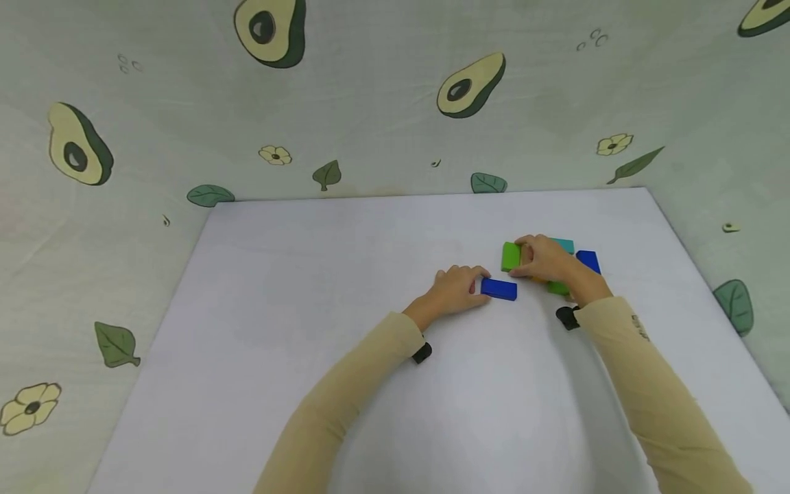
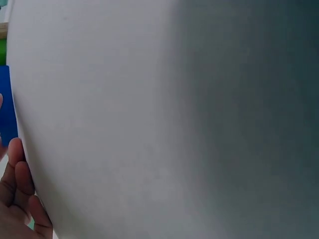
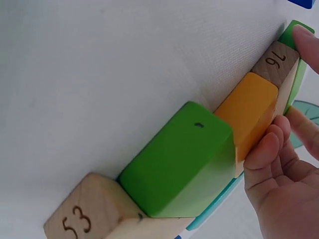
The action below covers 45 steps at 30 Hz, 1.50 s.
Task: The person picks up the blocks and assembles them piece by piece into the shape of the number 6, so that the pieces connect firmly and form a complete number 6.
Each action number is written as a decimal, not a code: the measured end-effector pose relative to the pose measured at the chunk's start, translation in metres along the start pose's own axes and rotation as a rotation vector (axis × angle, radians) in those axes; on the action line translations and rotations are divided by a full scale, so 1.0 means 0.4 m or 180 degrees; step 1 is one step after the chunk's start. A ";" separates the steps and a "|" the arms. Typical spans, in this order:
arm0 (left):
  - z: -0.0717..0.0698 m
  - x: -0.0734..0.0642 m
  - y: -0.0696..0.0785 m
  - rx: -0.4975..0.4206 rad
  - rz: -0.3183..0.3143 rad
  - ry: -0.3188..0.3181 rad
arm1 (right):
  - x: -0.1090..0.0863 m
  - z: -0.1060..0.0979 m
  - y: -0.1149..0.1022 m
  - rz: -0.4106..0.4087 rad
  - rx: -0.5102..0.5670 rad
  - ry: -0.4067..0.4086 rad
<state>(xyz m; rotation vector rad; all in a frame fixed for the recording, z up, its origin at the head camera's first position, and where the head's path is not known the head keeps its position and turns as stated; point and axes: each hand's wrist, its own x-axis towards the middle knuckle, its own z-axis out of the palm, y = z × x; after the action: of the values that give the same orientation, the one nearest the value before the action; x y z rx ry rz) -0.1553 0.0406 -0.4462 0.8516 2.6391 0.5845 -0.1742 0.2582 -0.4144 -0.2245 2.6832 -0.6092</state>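
Note:
My left hand [image 1: 453, 289] pinches the left end of a dark blue block [image 1: 500, 289] between thumb and finger; the left wrist view has this blue block [image 2: 7, 112] at its left edge. Across from it, my right hand [image 1: 546, 259] holds a light green block [image 1: 510, 256] at the left end of a row, thumb on its near end and a finger at the far end. In the right wrist view, the row runs from a wooden block marked 76 [image 3: 275, 63] through an orange block [image 3: 249, 107] and a green block [image 3: 177, 162] to a wooden block marked 53 [image 3: 92, 211].
Behind the row lies a teal block [image 1: 564, 245], and another dark blue block [image 1: 589, 261] sits to its right. The white table [image 1: 345, 274] reaches back to a cloth [image 1: 382, 89] printed with avocados and leaves. Dark wrist cameras hang below both sleeves.

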 end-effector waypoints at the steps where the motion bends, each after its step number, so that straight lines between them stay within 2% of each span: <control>1: 0.001 0.000 0.002 0.0049 0.0001 -0.0002 | 0.000 0.000 0.000 0.0007 0.0005 -0.0001; 9: -0.005 0.001 0.012 0.0164 -0.0035 0.0014 | -0.002 -0.005 -0.003 0.0044 0.0035 -0.0013; 24: -0.019 0.002 0.015 0.0016 -0.0045 -0.0128 | -0.008 -0.007 -0.011 0.0014 -0.0053 0.0025; 34: -0.023 -0.008 -0.008 -0.0468 -0.0137 -0.0054 | -0.010 -0.009 0.000 0.0027 0.0307 0.0069; 39: -0.037 -0.025 -0.018 -0.0595 -0.0243 0.0052 | -0.010 -0.002 -0.002 0.0042 0.0398 0.0130; 45: -0.058 -0.048 -0.038 -0.0759 -0.0546 0.0176 | -0.007 0.012 -0.020 0.0058 0.0499 0.0251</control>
<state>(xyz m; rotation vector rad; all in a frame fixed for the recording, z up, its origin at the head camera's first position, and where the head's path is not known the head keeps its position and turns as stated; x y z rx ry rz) -0.1569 0.0112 -0.4299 0.5408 2.5883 0.8649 -0.1691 0.2501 -0.4139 -0.1357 2.6921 -0.8345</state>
